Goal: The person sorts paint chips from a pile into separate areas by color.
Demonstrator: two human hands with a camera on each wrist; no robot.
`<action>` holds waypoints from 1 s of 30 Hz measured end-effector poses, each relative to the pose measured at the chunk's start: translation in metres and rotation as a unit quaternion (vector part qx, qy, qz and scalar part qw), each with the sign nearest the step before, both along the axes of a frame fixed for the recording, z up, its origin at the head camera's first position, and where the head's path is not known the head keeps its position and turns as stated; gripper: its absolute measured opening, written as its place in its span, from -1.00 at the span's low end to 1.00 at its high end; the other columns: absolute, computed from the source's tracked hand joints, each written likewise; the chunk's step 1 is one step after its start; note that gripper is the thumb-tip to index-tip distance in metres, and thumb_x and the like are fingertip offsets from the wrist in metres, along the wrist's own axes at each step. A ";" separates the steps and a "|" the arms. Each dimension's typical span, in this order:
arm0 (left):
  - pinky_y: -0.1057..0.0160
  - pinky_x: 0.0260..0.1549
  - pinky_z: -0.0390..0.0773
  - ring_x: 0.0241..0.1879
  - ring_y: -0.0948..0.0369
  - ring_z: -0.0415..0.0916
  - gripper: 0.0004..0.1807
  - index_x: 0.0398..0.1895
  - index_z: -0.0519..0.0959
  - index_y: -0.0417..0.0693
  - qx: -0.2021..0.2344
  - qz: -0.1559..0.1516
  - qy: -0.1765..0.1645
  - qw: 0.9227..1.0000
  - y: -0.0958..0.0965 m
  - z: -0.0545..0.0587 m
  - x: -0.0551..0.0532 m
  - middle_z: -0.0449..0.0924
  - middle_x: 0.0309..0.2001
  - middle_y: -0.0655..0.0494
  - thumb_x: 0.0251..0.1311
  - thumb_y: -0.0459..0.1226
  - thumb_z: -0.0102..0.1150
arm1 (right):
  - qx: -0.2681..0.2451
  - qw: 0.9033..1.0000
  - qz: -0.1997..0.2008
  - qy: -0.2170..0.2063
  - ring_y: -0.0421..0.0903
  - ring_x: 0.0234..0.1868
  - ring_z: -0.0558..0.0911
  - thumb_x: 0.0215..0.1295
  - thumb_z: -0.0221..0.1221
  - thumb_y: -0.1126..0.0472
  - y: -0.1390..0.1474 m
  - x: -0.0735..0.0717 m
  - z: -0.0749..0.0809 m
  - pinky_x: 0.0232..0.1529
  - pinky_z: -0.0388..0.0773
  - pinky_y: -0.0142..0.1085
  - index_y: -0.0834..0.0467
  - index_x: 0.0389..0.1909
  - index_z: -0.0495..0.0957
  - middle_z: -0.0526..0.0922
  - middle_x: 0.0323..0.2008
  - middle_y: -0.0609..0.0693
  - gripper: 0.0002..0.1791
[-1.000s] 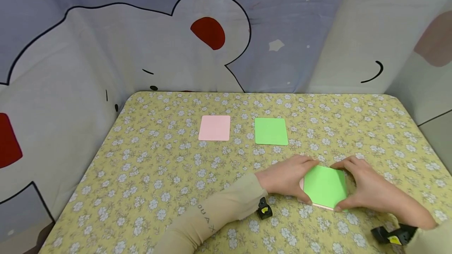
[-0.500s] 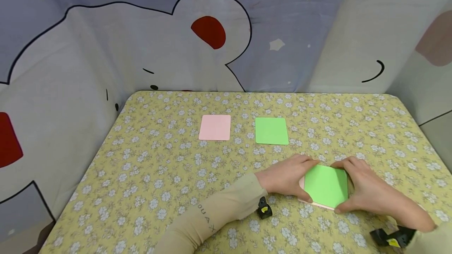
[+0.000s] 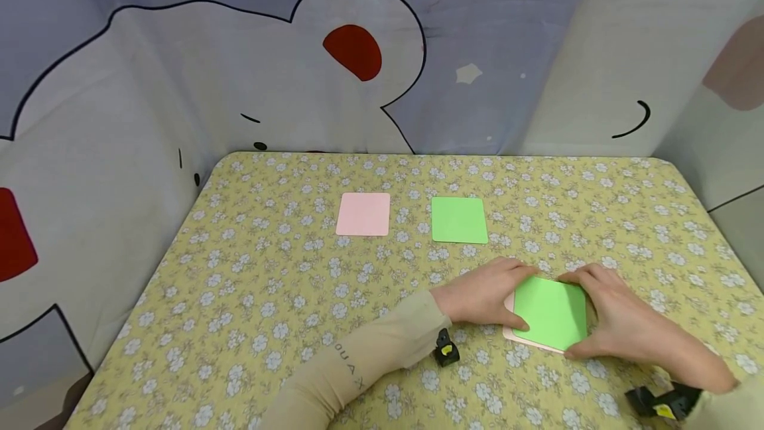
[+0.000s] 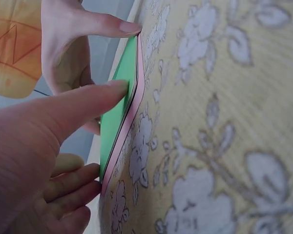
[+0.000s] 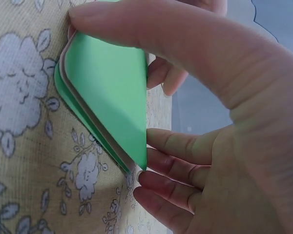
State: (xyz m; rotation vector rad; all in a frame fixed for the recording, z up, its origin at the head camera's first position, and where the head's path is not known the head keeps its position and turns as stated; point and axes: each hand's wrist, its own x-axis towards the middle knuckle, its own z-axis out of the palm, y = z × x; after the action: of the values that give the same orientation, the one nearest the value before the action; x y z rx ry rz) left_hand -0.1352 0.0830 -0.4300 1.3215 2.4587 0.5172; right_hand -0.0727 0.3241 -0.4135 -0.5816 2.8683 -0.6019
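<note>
Card stack [image 3: 550, 314] is at 4 o'clock in the head view, gripped at its 9 by the left hand [image 3: 485, 290], 3 by the right hand [image 3: 627, 317]; "OUAX" can kinda be read on the left sleeve [image 3: 370, 354].

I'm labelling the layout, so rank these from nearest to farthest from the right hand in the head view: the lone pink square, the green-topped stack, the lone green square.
1. Green-topped stack: touching the right hand.
2. Lone green square: beyond the stack, to its left.
3. Lone pink square: farther left still.
</note>
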 end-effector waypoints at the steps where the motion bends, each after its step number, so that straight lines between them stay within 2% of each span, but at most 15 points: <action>1: 0.57 0.20 0.22 0.30 0.38 0.25 0.03 0.59 0.18 -0.02 0.002 0.000 0.000 1.000 0.000 0.000 -0.001 0.30 0.42 0.20 0.15 0.15 0.44 | 0.002 1.000 0.000 0.000 0.01 -0.11 0.40 -0.53 0.66 -0.34 0.000 0.000 0.000 -0.29 0.48 -0.12 0.28 0.19 0.49 0.45 -0.01 0.07 0.21; 9: 0.56 0.21 0.23 0.30 0.37 0.24 0.18 0.60 0.16 -0.01 0.003 -0.006 0.007 1.000 -0.001 -0.002 -0.001 0.32 0.40 0.22 -0.01 0.24 0.51 | -0.001 1.000 0.003 0.016 0.01 -0.11 0.40 -0.52 0.68 -0.24 -0.003 0.001 0.001 -0.29 0.50 -0.11 0.28 0.16 0.47 0.44 -0.02 0.07 0.17; 18: 0.59 0.16 0.24 0.26 0.38 0.26 0.14 0.60 0.17 -0.02 0.009 -0.012 0.004 1.000 -0.002 -0.002 0.000 0.33 0.37 0.21 0.02 0.22 0.49 | -0.008 1.000 0.003 0.026 0.04 -0.09 0.38 -0.52 0.66 -0.36 -0.005 0.002 0.002 -0.30 0.47 -0.09 0.27 0.19 0.44 0.41 -0.03 0.07 0.23; 24: 0.57 0.22 0.20 0.31 0.38 0.21 0.25 0.60 0.15 0.00 0.029 -0.013 -0.006 0.999 -0.005 -0.003 -0.001 0.28 0.41 0.21 -0.11 0.27 0.54 | -0.012 0.999 0.003 0.029 0.07 -0.05 0.37 -0.48 0.65 -0.36 -0.007 0.001 0.005 -0.28 0.49 -0.05 0.28 0.21 0.44 0.42 0.00 0.08 0.23; 30: 0.56 0.26 0.16 0.35 0.36 0.18 0.26 0.61 0.14 -0.07 0.028 -0.010 0.010 1.000 -0.006 -0.004 -0.001 0.23 0.46 0.17 -0.10 0.28 0.52 | -0.023 0.999 0.002 0.030 0.06 -0.04 0.37 -0.46 0.65 -0.35 -0.009 0.000 0.008 -0.26 0.51 -0.03 0.27 0.25 0.44 0.42 0.02 0.07 0.24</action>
State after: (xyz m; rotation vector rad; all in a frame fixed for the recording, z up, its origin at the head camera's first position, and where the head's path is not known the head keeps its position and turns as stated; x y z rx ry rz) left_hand -0.1364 0.0767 -0.4340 1.3772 2.4623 0.5731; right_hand -0.0729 0.3149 -0.4050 -0.6208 2.9152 -0.6633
